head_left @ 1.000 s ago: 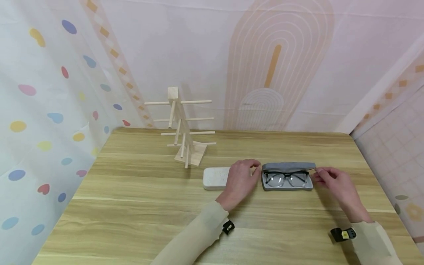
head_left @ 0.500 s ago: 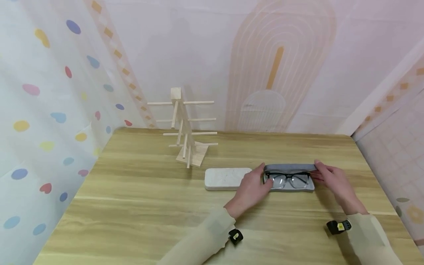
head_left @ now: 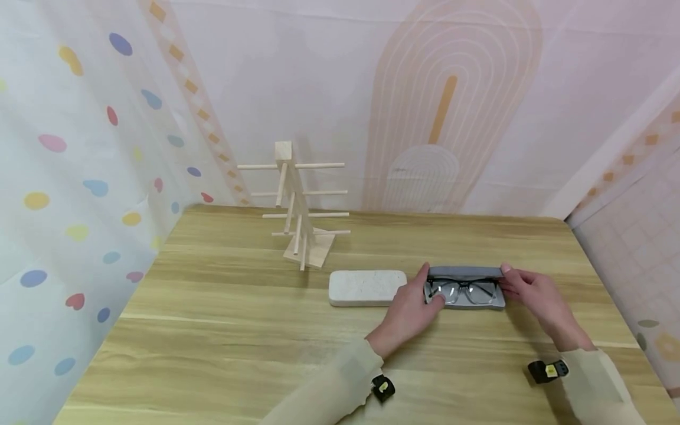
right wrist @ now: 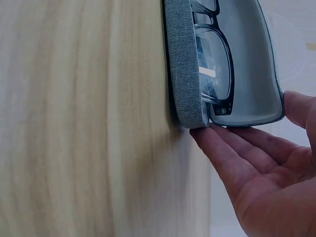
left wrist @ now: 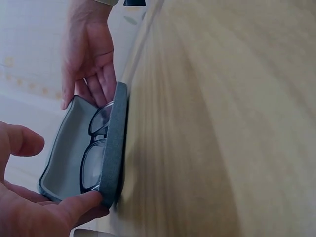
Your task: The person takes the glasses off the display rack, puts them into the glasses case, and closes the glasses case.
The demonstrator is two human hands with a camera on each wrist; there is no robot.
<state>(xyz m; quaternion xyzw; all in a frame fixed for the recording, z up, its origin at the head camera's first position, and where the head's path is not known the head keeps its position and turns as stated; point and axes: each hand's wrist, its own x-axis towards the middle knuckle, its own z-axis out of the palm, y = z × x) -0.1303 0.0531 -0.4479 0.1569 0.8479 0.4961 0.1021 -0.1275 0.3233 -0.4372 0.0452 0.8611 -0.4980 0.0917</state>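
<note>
A grey glasses case [head_left: 443, 271] stands with its lid raised on the wooden table. Inside lies a pair of black-framed glasses [head_left: 463, 284] with clear lenses. My left hand [head_left: 406, 313] holds the case's left end, its thumb at the front corner of the base and another finger up by the lid. At the opposite end, my right hand [head_left: 540, 301] has its thumb on the lid's edge [right wrist: 284, 106] and its fingers against the end of the base. Just left of the grey case sits a white oblong case [head_left: 363, 288], partly behind my left hand.
A wooden peg stand [head_left: 297, 195] with several thin rods rises at the back left of the table [head_left: 212, 330]. Behind the table hangs a patterned cloth [head_left: 329, 71]. Each wrist carries a small black device [head_left: 547, 371].
My left hand has moved right from near the white case onto the grey case's left end. My right thumb has come onto the lid's corner, and the lid appears tilted slightly further forward.
</note>
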